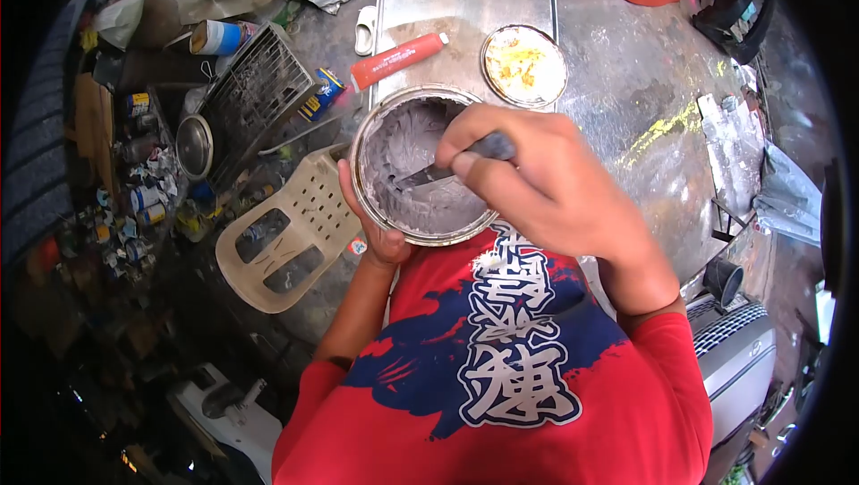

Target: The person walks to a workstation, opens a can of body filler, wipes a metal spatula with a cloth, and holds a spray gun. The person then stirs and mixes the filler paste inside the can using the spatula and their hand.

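A round metal can (pixel 361 163) of thick grey paste (pixel 407 140) is held up in front of my chest, its open mouth facing me. My left hand (pixel 380 236) grips the can's outer side from the lower left, its other fingers hidden beneath. In my right hand (pixel 546 176) is a putty knife (pixel 494 147), held by its dark handle between thumb and fingers. The knife's flat blade reaches into the can and touches the paste near the middle. Part of the can's right rim is hidden behind my right hand.
Beyond the can lies a metal sheet (pixel 465 2), with a red tube (pixel 398 61) and a stained round lid (pixel 526 60) on it. A beige plastic chair (pixel 255 261) stands at left, near a blue-yellow can (pixel 322 96) and a metal grille (pixel 255 82). Clutter fills the far left.
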`<act>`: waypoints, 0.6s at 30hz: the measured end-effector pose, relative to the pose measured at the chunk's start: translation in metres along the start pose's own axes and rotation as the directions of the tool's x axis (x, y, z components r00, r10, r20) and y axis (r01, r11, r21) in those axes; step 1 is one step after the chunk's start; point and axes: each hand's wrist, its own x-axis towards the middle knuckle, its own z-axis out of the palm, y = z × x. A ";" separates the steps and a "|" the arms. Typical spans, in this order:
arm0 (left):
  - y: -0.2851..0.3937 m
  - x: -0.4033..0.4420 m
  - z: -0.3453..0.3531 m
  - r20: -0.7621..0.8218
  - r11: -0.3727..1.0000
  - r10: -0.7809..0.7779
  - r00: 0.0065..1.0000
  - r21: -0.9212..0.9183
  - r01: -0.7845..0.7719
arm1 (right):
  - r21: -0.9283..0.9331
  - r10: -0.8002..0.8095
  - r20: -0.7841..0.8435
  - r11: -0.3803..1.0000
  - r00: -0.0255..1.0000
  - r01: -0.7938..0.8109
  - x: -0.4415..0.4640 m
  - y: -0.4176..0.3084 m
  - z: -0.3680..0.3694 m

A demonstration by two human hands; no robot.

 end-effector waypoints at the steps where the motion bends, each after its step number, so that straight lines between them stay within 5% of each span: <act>1: -0.001 -0.001 -0.001 0.001 1.000 0.003 1.000 0.002 -0.003 | 0.012 -0.011 -0.010 1.000 1.000 0.011 0.000 -0.005 -0.004; 7: -0.005 -0.003 0.000 -0.080 0.996 -0.054 0.995 -0.073 0.048 | 0.051 0.205 -0.005 0.978 0.979 -0.205 0.000 0.005 0.025; 18: -0.003 0.001 0.002 -0.050 0.997 -0.039 0.998 -0.061 0.036 | -0.116 -0.031 -0.039 0.993 0.999 0.026 -0.001 -0.017 0.001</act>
